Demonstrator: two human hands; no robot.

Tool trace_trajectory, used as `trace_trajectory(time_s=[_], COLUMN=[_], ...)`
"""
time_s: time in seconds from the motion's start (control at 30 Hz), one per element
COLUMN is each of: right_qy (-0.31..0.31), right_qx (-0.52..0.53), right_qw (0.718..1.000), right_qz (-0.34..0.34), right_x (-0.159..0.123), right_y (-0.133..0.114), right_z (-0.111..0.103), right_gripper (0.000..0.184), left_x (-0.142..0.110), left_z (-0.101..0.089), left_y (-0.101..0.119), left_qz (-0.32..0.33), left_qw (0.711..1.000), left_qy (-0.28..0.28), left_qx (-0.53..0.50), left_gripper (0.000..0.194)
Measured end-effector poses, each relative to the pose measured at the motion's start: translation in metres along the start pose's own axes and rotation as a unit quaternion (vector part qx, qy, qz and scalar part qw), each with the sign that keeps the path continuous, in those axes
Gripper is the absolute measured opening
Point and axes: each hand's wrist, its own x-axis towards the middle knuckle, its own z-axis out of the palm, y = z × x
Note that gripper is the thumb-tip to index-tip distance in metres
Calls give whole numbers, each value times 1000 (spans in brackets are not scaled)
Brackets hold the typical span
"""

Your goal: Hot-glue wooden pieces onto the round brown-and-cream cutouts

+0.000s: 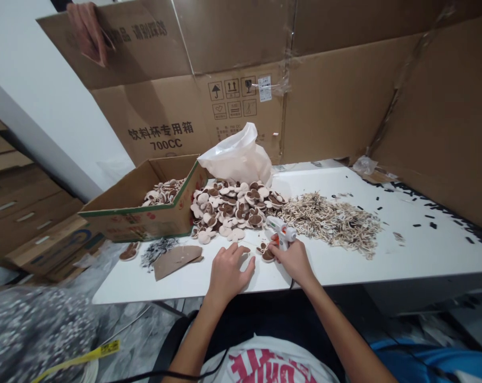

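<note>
My right hand (295, 261) grips a white hot glue gun (281, 230) whose nozzle end points away to the upper left. Its fingertips also touch a small brown felt piece with round lobes (267, 253) lying on the white table (304, 276). To the left of that piece is my left hand (229, 268), fingers apart and bent, holding nothing I can see. Beyond both hands spreads a heap of brown and cream lobed pieces (227, 207). A pile of thin beige strips (332, 221) lies to the right.
An open carton (137, 221) holding similar pieces stands left, beside a white plastic bag (241, 157). Flat cardboard (175, 261) and dark scraps (157, 251) lie near the front. Small black pieces (432, 225) are scattered right. Another person's hand (90, 32) hangs over the cardboard wall (328, 101).
</note>
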Motion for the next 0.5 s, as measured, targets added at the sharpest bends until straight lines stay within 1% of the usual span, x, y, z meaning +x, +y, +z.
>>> trace_trajectory(time_s=[0.07, 0.13, 0.23, 0.33, 0.43, 0.5], right_qy=[0, 3, 9, 5, 3, 5], right_qx=[-2, 3, 21, 33, 20, 9], right_qw=[1000, 1000, 1000, 999, 1000, 1000], right_qz=[-1, 3, 9, 8, 9, 5], right_x=[0, 1, 1, 2, 2, 2], right_y=[1, 3, 5, 6, 5, 3], right_z=[0, 1, 1, 2, 1, 0], right_gripper=[22, 23, 27, 29, 28, 27], left_x=[-3, -4, -1, 4, 5, 4], left_z=[-4, -9, -21, -34, -46, -52], left_y=[-6, -12, -20, -27, -39, -51], left_qz=[2, 0, -14, -33, -73, -123], left_qw=[1000, 999, 997, 995, 991, 983], left_qy=[-7, 0, 37, 79, 110, 133], left_qx=[21, 46, 63, 51, 17, -26], left_gripper=[9, 12, 17, 19, 24, 26])
